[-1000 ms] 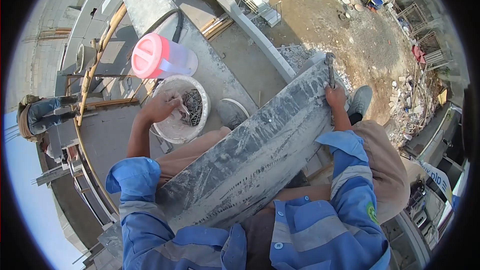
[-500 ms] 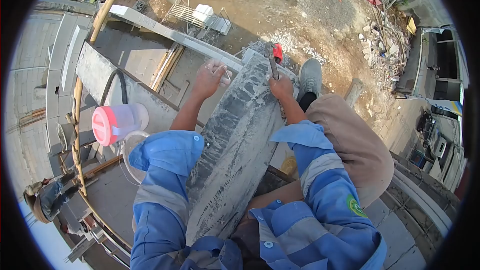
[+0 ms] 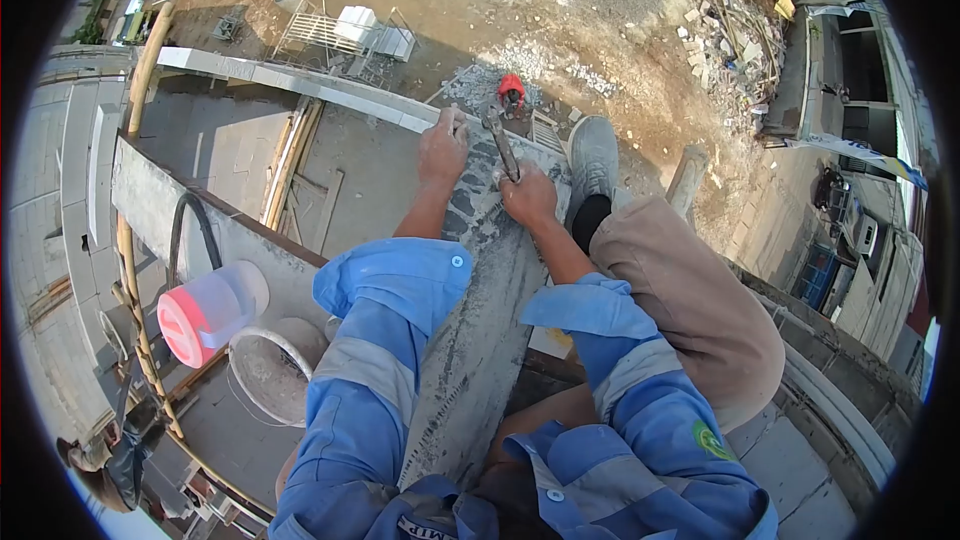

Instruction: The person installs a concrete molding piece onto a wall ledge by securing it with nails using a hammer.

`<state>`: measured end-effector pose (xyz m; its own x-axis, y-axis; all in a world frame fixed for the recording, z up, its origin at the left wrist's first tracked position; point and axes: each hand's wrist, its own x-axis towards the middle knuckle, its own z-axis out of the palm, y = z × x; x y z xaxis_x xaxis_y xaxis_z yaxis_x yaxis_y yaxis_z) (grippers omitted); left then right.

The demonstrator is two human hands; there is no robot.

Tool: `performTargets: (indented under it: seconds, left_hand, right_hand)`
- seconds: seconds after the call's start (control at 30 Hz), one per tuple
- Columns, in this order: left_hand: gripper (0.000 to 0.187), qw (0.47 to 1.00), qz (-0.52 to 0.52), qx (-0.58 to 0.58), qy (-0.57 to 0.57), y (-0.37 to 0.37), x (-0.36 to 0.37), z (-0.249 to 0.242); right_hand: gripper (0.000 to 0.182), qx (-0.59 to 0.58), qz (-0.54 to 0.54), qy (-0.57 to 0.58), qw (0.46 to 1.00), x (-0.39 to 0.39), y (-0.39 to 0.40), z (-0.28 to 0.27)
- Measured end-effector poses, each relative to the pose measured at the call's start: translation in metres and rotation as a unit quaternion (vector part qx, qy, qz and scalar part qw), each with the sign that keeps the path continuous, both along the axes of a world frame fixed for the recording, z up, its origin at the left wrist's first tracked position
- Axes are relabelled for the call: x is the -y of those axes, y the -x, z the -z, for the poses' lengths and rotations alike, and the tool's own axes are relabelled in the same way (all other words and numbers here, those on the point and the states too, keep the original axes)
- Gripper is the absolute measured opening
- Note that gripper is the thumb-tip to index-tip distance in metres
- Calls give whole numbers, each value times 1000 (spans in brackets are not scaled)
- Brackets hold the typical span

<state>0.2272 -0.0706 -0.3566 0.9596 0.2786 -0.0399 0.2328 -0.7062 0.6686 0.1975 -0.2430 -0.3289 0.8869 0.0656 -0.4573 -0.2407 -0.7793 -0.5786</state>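
My right hand (image 3: pixel 528 196) is closed around the handle of a hammer (image 3: pixel 507 153), whose head points away from me over the far end of a grey concrete beam (image 3: pixel 465 340). Near the beam's far left edge is my left hand (image 3: pixel 443 152), its fingers curled together. Whatever those fingers pinch is too small to make out. The beam runs from my lap outward, its top rough with dark, scraped patches. Both forearms come out of rolled blue sleeves.
At left stand a pink-lidded clear jug (image 3: pixel 212 312) and a mortar-stained bucket (image 3: pixel 280 370). A bamboo pole (image 3: pixel 140 280) rises beyond them. My shoe (image 3: pixel 594 165) rests right of the beam, above a drop. Far below, a person in red (image 3: pixel 511 88) is near rubble.
The view has shifted, so the surroundings sit further left. My left hand has moved forward and closer to the hammer. The hammer now tilts left, and the person in red shows more fully.
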Motion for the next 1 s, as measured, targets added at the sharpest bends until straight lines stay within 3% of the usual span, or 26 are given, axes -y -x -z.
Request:
performTargets:
  seconds: [0.1, 0.43, 0.5, 0.7, 0.8, 0.87, 1.0]
  left_hand:
    - [15, 998, 30, -42, -26, 2, 3, -8]
    - [16, 995, 38, -88, -36, -3, 5, -11]
    - [26, 989, 80, -91, -82, -5, 3, -6]
    - [51, 990, 52, -113, -63, -3, 4, -10]
    - [51, 990, 37, -131, -41, -6, 4, -8]
    - [50, 988, 33, -141, -43, -7, 4, -8]
    - [47, 989, 69, -127, -18, -6, 3, -13]
  right_hand:
    - [43, -28, 17, 7, 999, -3, 0, -5]
    - [31, 54, 99, -96, 989, -9, 8, -46]
    - [31, 49, 113, -106, 987, -10, 6, -63]
    - [35, 73, 86, -141, 984, -13, 11, -75]
    - [36, 95, 75, -160, 980, -20, 13, -82]
    - [34, 180, 66, -162, 968, -24, 12, -94]
    - [32, 98, 67, -186, 975, -24, 3, -107]
